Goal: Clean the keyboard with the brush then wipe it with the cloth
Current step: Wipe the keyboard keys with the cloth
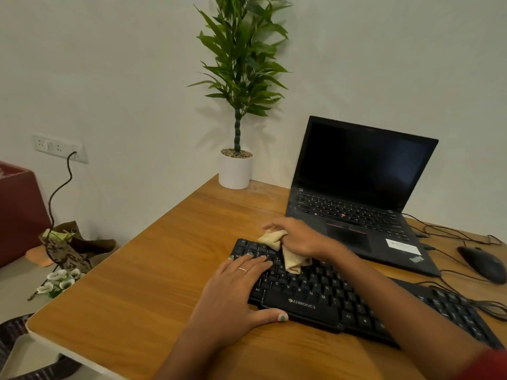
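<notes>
A black keyboard (323,294) lies slanted on the wooden table (153,270). My left hand (233,292) lies flat on the keyboard's left end, fingers straight over the keys and thumb along its front edge. My right hand (299,237) grips a crumpled beige cloth (285,250) and holds it against the keys at the keyboard's upper left. No brush is in view.
An open black laptop (356,193) stands behind the keyboard. A black mouse (482,263) and cables lie at the right. A potted plant (236,168) stands at the table's back corner. Left of the table edge, a bag and flowers (63,275) lie on a lower surface.
</notes>
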The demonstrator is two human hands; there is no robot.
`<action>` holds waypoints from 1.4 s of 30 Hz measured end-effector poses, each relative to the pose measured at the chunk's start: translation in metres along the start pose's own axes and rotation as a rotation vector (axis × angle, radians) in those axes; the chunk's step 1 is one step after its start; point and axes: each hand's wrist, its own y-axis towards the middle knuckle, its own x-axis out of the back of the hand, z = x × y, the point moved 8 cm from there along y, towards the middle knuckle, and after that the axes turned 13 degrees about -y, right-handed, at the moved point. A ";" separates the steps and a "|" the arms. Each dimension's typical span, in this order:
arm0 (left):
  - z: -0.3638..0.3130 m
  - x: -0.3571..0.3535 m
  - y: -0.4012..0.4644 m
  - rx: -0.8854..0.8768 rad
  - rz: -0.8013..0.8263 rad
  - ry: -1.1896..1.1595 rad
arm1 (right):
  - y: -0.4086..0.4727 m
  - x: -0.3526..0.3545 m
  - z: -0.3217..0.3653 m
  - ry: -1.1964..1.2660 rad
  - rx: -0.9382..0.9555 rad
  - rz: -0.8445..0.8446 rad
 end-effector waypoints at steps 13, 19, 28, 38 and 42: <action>-0.003 -0.001 0.000 -0.004 -0.001 -0.017 | -0.041 0.010 -0.032 0.066 -0.029 -0.107; -0.007 0.002 -0.001 -0.035 -0.030 -0.040 | 0.006 -0.014 0.041 0.071 0.089 -0.103; -0.005 0.007 -0.002 0.008 -0.055 -0.056 | -0.031 0.002 -0.022 0.064 -0.014 -0.140; -0.001 -0.002 -0.002 0.001 -0.018 -0.010 | -0.095 0.031 -0.109 0.017 -0.210 -0.095; -0.003 -0.002 -0.001 -0.008 -0.025 0.014 | -0.074 0.022 -0.073 0.029 -0.129 -0.118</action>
